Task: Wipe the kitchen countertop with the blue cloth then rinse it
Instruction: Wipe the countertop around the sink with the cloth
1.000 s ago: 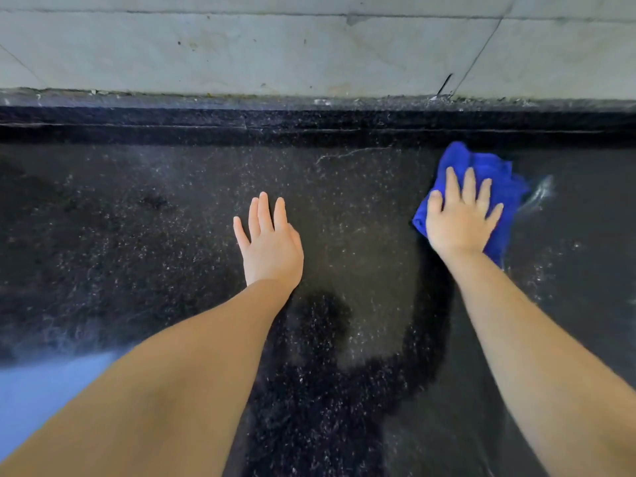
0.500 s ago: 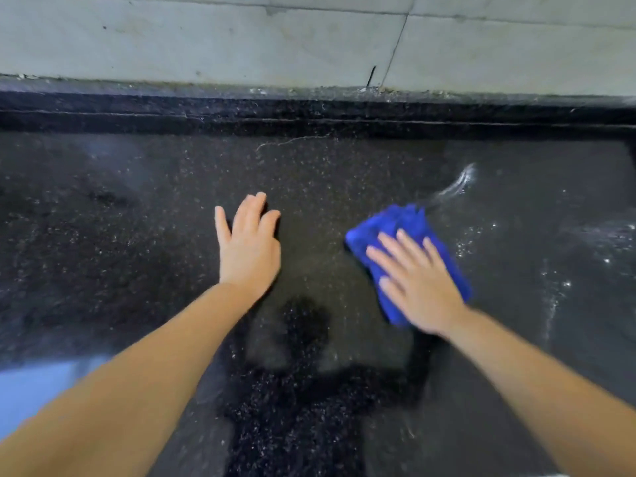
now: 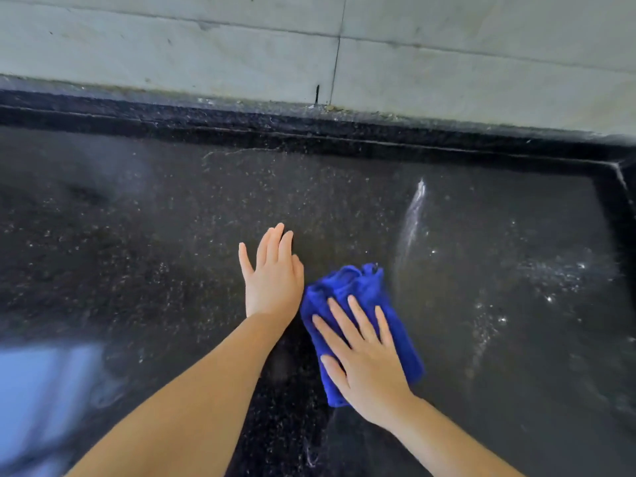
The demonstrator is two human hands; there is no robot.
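Fingers straight and spread, right hand (image 3: 370, 366) presses flat on the blue cloth (image 3: 361, 311), which lies bunched on the dark speckled countertop (image 3: 172, 235) under that palm and just beside the left hand (image 3: 273, 280). Left hand rests flat on the stone, fingers extended, holding nothing. Beyond the right hand's fingertips a wet streak (image 3: 413, 211) glistens; pale wall tiles (image 3: 206, 53) rise past both hands

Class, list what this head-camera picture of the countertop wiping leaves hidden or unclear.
- Blue cloth: its middle is covered by the right hand.
- Countertop under the left hand: covered by the palm.
- Near-left corner: blurred pale reflection.
- Sink or tap: outside the frame.
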